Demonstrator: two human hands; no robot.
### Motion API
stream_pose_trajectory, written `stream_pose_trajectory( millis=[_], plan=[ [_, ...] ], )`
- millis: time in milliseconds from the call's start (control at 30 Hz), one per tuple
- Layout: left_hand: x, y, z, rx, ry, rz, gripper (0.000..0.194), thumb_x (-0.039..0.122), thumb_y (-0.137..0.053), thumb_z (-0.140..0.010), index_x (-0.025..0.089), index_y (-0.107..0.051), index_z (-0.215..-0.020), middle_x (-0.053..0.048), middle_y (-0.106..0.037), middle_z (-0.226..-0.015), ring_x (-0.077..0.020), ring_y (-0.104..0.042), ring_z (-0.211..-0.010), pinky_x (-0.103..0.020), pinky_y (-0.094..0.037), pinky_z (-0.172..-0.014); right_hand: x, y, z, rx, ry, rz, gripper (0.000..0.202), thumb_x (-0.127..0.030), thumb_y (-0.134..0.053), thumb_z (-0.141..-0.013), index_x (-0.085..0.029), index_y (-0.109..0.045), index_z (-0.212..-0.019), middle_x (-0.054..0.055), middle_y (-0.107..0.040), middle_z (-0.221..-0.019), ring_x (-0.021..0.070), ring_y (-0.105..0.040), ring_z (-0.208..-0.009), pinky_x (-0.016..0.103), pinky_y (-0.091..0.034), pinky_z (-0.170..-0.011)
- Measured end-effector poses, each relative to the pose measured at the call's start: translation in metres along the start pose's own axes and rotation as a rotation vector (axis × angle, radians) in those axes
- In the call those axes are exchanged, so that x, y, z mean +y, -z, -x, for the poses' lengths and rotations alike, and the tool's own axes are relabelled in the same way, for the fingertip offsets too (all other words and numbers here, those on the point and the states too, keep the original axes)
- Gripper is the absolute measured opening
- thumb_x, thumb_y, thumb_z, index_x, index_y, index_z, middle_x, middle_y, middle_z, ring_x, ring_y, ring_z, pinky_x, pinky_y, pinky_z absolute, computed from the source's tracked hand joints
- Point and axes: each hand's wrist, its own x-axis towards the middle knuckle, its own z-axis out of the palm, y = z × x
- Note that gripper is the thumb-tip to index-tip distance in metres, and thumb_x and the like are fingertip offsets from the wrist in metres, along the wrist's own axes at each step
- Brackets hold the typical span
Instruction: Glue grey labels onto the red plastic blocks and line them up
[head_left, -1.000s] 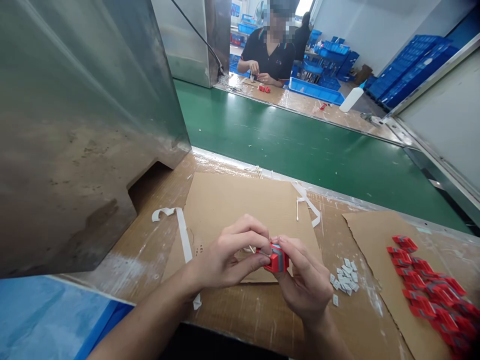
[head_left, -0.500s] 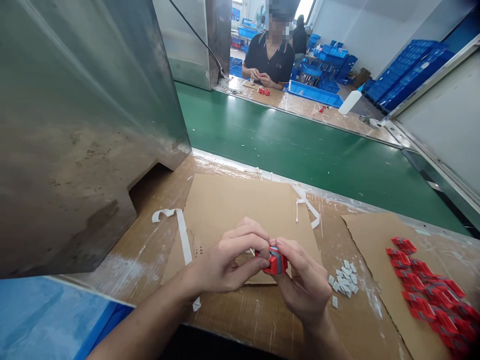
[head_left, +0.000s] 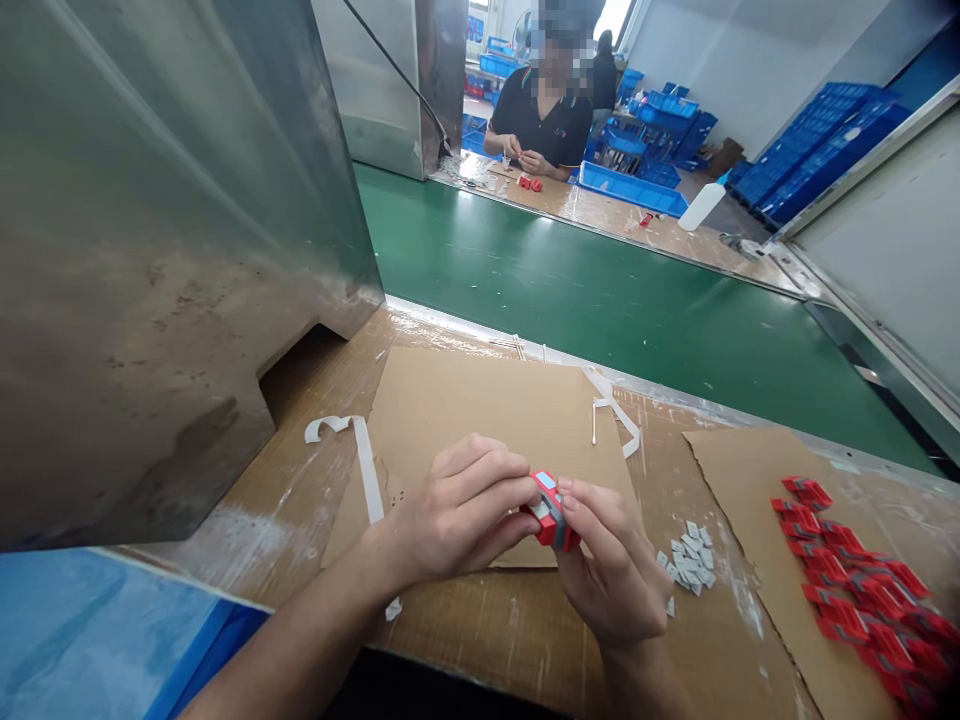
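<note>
A small red-and-grey plastic toy vehicle [head_left: 553, 522] with light-blue patches is held up over the front edge of the cardboard sheet [head_left: 480, 400]. My right hand [head_left: 611, 560] is closed on its right side, thumb and fingers pinching it. My left hand [head_left: 469, 510] is closed too, its fingertips pressed against the vehicle's left side. A pale spot shows by those fingertips; whether it is a separate small piece I cannot tell. Just right of my right hand lies a pile of small light-grey square pieces [head_left: 691, 560].
More red-and-grey vehicles [head_left: 862, 580] stand on another cardboard sheet [head_left: 731, 460] at right. Masking tape [head_left: 367, 470] and a cotton swab [head_left: 595, 425] lie near. Beyond runs a green conveyor belt [head_left: 570, 270]; a co-worker [head_left: 540, 130] sits across it. A metal housing [head_left: 165, 260] blocks the left.
The vehicle has been turned in my fingers, so its light-blue patches show more clearly. My left fingers have shifted and closed up along its left side.
</note>
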Motion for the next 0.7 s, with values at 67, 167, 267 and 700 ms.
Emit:
stream_pose_trajectory(
  millis=[67, 167, 267, 700],
  plan=[
    [0.0034, 0.0005, -0.0031, -0.02, 0.019, 0.013, 0.017, 0.024, -0.05, -0.103, 0.012, -0.062, -0.104, -0.01, -0.067, -0.091, -0.0197, -0.058, -0.082, -0.033, -0.052, -0.076, -0.0013, -0.0005, 0.0011, 0.018, -0.004, 0.04, 0.045, 0.004, -0.069, -0.087, -0.014, -0.064, -0.128, 0.011, -0.077, -0.105, 0.0234, -0.076, -0.095, 0.036, -0.069, -0.071],
    [0.0078, 0.0018, -0.0073, -0.061, 0.077, 0.064, 0.021, 0.026, -0.046, -0.105, 0.013, -0.06, -0.098, -0.009, -0.066, -0.086, -0.019, -0.056, -0.079, -0.033, -0.051, -0.075, -0.0033, -0.0011, 0.0036, 0.021, -0.018, 0.069, 0.041, 0.001, -0.069, -0.088, -0.015, -0.065, -0.126, 0.01, -0.077, -0.102, 0.023, -0.077, -0.093, 0.035, -0.069, -0.07],
    [0.0086, 0.0038, -0.009, -0.098, 0.118, 0.086, 0.024, 0.029, -0.044, -0.106, 0.014, -0.059, -0.093, -0.008, -0.065, -0.083, -0.019, -0.054, -0.079, -0.032, -0.05, -0.076, -0.0037, -0.0012, 0.0054, 0.024, -0.031, 0.065, 0.042, 0.002, -0.07, -0.087, -0.014, -0.065, -0.125, 0.009, -0.077, -0.101, 0.0226, -0.076, -0.093, 0.034, -0.069, -0.073],
    [0.0051, -0.0026, -0.0023, 0.058, 0.035, -0.064, 0.021, 0.028, -0.044, -0.106, 0.015, -0.06, -0.101, -0.007, -0.066, -0.087, -0.0193, -0.058, -0.083, -0.032, -0.051, -0.079, -0.001, -0.0016, 0.002, 0.052, -0.01, 0.106, 0.044, 0.007, -0.074, -0.081, -0.016, -0.068, -0.119, 0.008, -0.076, -0.102, 0.0218, -0.076, -0.092, 0.035, -0.069, -0.074]
  ],
)
